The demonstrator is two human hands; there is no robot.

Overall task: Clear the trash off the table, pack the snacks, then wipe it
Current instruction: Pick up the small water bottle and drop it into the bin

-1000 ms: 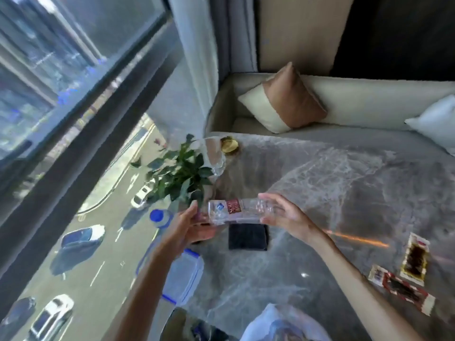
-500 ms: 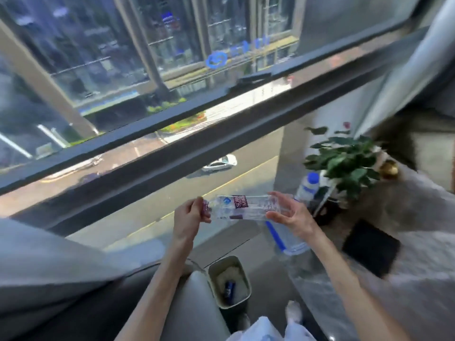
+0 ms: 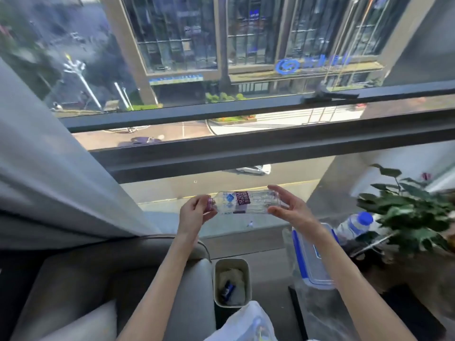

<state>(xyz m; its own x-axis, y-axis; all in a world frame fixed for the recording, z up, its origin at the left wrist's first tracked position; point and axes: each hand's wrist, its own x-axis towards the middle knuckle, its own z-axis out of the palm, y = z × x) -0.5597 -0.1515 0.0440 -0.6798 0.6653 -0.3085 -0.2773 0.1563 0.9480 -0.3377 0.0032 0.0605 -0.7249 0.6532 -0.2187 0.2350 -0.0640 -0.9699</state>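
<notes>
Binning the empty bottle (image 3: 246,202): it lies level in the air before the window, not yet over the bin; best brought low over the opening, then released
Clear box (image 3: 312,259): blue-rimmed, right of the bin, contents unclear
Bin (image 3: 232,281): on the floor, holding crumpled white paper and a blue wrapper
Right hand (image 3: 288,205): fingers straight, propping the base
Left hand (image 3: 194,212): fingers curled round the cap

Clear, glossy plastic bottle (image 3: 256,203) with a printed label; at its 4 o'clock, a smooth transparent plastic box (image 3: 310,262); at 6 o'clock, a matt plastic bin (image 3: 248,279); smooth leather-look sofa (image 3: 152,286) at 8 o'clock; soft matt cloth curtain (image 3: 49,168) at 10 o'clock.
</notes>
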